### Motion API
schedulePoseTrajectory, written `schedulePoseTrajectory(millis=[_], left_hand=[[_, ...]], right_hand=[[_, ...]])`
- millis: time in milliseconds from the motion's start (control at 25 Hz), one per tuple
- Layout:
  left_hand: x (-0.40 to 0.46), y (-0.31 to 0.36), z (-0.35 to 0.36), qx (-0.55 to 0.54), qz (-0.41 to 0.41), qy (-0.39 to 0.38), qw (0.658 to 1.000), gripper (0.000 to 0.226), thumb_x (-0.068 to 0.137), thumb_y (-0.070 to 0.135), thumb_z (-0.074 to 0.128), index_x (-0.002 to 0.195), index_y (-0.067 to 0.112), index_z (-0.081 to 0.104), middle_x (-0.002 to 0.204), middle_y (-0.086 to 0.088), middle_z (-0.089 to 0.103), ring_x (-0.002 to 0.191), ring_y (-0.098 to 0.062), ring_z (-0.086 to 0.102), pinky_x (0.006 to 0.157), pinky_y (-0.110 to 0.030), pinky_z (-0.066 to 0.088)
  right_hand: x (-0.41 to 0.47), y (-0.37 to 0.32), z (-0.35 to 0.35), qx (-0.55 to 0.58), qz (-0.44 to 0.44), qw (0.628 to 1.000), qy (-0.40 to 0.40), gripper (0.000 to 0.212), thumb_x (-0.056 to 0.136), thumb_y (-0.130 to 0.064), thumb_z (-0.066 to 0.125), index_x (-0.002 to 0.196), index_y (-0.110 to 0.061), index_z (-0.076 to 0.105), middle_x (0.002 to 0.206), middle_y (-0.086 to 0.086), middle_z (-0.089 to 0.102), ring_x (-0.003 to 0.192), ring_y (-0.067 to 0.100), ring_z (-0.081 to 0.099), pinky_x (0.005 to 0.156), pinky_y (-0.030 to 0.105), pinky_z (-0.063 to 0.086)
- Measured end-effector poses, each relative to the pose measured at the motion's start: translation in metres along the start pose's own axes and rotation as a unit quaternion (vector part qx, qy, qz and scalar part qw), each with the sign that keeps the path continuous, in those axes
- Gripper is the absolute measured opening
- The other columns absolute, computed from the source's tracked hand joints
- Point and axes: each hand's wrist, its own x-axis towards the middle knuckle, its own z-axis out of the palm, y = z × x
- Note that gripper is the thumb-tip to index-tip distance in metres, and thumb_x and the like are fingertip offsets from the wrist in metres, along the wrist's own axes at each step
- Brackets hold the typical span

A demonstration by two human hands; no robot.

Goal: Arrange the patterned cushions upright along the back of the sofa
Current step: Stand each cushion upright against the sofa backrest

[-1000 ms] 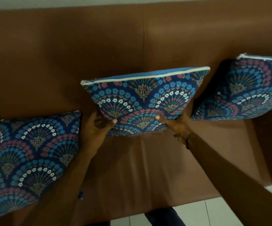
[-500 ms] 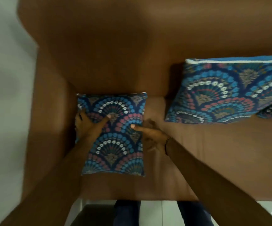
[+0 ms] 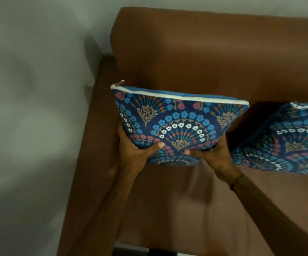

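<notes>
A blue cushion [image 3: 179,122] with a fan-and-flower pattern and a white zip edge on top stands upright against the brown sofa back [image 3: 214,52] at the sofa's left end. My left hand [image 3: 136,150] grips its lower left corner and my right hand [image 3: 210,154] grips its lower right part, thumbs pressed on the front face. A second patterned cushion [image 3: 286,139] leans upright against the sofa back just to the right, partly cut off by the frame edge.
The brown armrest [image 3: 86,145] runs down the left side of the seat [image 3: 186,200]. A grey wall [image 3: 29,108] lies beyond the armrest. A strip of pale floor [image 3: 131,249] shows at the bottom.
Both hands have lifted the left cushion from lying flat on the seat to standing upright against the sofa back. The view has shifted left since a second ago.
</notes>
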Motion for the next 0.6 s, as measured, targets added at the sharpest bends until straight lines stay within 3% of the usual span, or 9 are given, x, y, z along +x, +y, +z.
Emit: schedulePoseTrajectory(millis=[80,160,280,400,520,600], left_hand=[[0.022,0.006,-0.004,-0.007,0.036,-0.014,0.999,0.134,0.051,0.041,0.102,0.160,0.012,0.031,0.158,-0.004,0.051,0.143,-0.013,0.054,0.112,-0.021,0.050],[0.035,0.006,-0.005,-0.003,0.048,-0.023,0.999,0.132,0.053,0.041,0.101,0.160,0.009,0.029,0.158,-0.007,0.050,0.144,-0.015,0.053,0.113,-0.021,0.049],[0.037,-0.006,-0.005,0.001,0.058,-0.028,0.998,0.129,0.058,0.042,0.099,0.160,0.007,0.028,0.158,-0.010,0.049,0.146,-0.018,0.051,0.116,-0.025,0.048],[0.017,-0.019,0.002,0.034,0.041,0.034,0.998,0.129,0.068,0.060,0.091,0.165,0.012,0.020,0.165,-0.011,0.039,0.154,-0.025,0.041,0.126,-0.046,0.038],[-0.025,-0.023,0.025,0.108,-0.005,0.126,0.986,0.121,0.076,0.057,0.082,0.164,0.000,0.022,0.163,-0.026,0.034,0.152,-0.038,0.034,0.128,-0.050,0.030],[-0.054,-0.025,0.048,0.152,-0.017,0.157,0.976,0.107,0.079,0.053,0.083,0.154,-0.007,0.036,0.149,-0.032,0.044,0.140,-0.045,0.044,0.121,-0.055,0.039]], right_hand=[[0.027,-0.009,0.009,-0.038,-0.018,0.999,-0.024,0.085,0.055,-0.003,0.100,0.130,0.004,0.060,0.120,0.006,0.075,0.113,0.018,0.074,0.093,0.039,0.063],[0.040,-0.013,0.012,-0.057,-0.017,0.997,-0.047,0.086,0.058,-0.001,0.099,0.134,0.003,0.060,0.127,0.008,0.074,0.117,0.018,0.073,0.094,0.040,0.062],[0.040,-0.015,0.018,-0.074,-0.021,0.996,-0.047,0.087,0.059,0.013,0.095,0.136,0.004,0.056,0.120,0.000,0.073,0.106,-0.002,0.074,0.085,0.020,0.062],[0.036,-0.015,0.024,-0.058,0.009,0.996,-0.069,0.092,0.061,0.018,0.092,0.139,-0.001,0.048,0.119,-0.003,0.068,0.098,-0.012,0.071,0.079,0.010,0.058],[0.028,-0.009,0.014,-0.036,0.050,0.995,-0.083,0.091,0.064,0.011,0.094,0.136,-0.011,0.043,0.124,-0.009,0.061,0.104,-0.010,0.066,0.083,0.012,0.058],[0.017,0.006,-0.008,-0.059,0.090,0.991,-0.080,0.087,0.067,-0.002,0.096,0.135,-0.019,0.044,0.121,-0.014,0.055,0.110,0.004,0.061,0.096,0.026,0.057]])
